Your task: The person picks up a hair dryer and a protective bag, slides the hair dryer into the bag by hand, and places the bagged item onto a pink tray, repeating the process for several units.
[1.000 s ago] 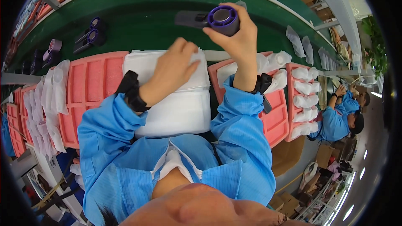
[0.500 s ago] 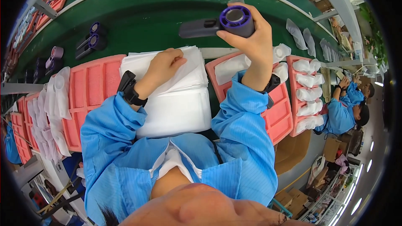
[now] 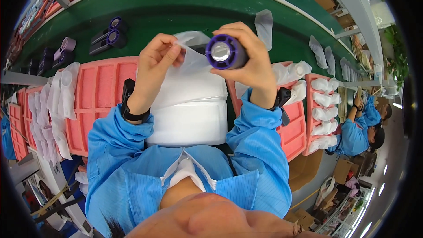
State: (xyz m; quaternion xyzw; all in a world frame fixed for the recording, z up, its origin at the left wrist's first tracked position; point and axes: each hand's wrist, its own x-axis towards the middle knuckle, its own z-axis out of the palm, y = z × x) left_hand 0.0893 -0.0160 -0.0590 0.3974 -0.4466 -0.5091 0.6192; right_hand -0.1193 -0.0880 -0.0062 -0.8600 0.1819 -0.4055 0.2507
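Observation:
My right hand [image 3: 254, 64] is wrapped round the head of a grey and purple handheld device [image 3: 229, 52], whose round end has a purple ring and a silver centre. Its dark handle points left, partly behind a thin translucent white bag [image 3: 194, 59]. Finger and thumb of my left hand [image 3: 157, 59] pinch that bag's upper left edge. Whether the handle is inside the bag or only behind it, I cannot tell. Under both hands lies a stack of white bags [image 3: 187, 121].
Pink compartment trays [image 3: 103, 83] flank the stack; wrapped pieces lie in the right-hand tray [image 3: 310, 110] and over the left ones. Similar purple devices [image 3: 112, 37] rest on the green surface [image 3: 167, 13] at the left. A co-worker in blue [image 3: 357, 132] is at the far right.
My right hand has brought the device left and nearer, its round end turned toward me. My left hand has risen from the stack, lifting a bag by its edge.

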